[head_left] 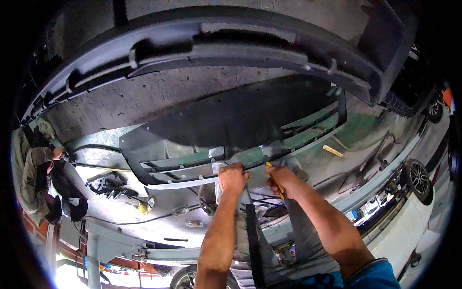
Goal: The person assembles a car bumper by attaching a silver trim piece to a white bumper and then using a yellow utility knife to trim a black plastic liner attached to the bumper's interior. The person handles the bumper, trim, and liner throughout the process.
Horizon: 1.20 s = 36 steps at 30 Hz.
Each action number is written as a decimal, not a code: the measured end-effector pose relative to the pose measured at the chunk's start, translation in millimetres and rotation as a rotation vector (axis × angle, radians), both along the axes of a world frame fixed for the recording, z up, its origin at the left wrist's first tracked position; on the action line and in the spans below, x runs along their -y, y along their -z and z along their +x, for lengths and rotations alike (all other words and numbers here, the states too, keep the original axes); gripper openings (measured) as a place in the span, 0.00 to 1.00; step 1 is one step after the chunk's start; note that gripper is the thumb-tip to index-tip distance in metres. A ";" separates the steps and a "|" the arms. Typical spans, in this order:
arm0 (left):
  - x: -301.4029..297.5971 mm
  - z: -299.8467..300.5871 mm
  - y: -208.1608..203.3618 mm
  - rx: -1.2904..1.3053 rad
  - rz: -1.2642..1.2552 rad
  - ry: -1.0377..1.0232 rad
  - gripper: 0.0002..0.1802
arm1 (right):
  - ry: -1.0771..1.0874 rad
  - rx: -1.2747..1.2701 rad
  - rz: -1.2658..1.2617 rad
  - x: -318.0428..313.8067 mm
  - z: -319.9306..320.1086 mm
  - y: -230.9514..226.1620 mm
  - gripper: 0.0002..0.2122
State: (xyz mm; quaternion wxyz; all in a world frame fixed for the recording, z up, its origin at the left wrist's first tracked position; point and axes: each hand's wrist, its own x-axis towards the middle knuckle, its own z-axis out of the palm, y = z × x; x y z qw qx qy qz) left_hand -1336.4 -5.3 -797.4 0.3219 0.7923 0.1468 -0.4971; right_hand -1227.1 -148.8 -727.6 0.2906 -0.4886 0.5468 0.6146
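A wide dark panel (202,120) with long slots along its near side lies in front of me, its pale near edge closest to my body. My left hand (232,178) is closed over that near edge at about the middle. Just to the right, my right hand (285,180) is wrapped round a slim yellow utility knife (275,182), held lengthwise near the same edge. Whether its tip touches the panel, I cannot tell. A narrow black strip (255,245) runs down in front of my legs, below the left hand.
A large black bumper (250,55) arches across the far side. At the left, a person in tan clothes (33,168) is close by. Black parts (110,184), a cable (139,221) and a wood piece (333,151) lie about. A white car (404,236) stands at right.
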 end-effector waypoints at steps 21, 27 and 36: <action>-1.3 -4.5 1.5 0.034 -0.033 -0.018 0.21 | -1.387 0.354 0.326 -4.9 -23.1 -8.8 0.16; -0.8 -5.2 2.2 0.041 -0.035 -0.013 0.22 | -1.408 0.339 0.328 0.5 -24.9 0.3 0.17; 0.0 -8.9 3.3 0.077 -0.018 0.003 0.23 | -1.382 0.289 0.397 -3.4 -13.1 1.5 0.18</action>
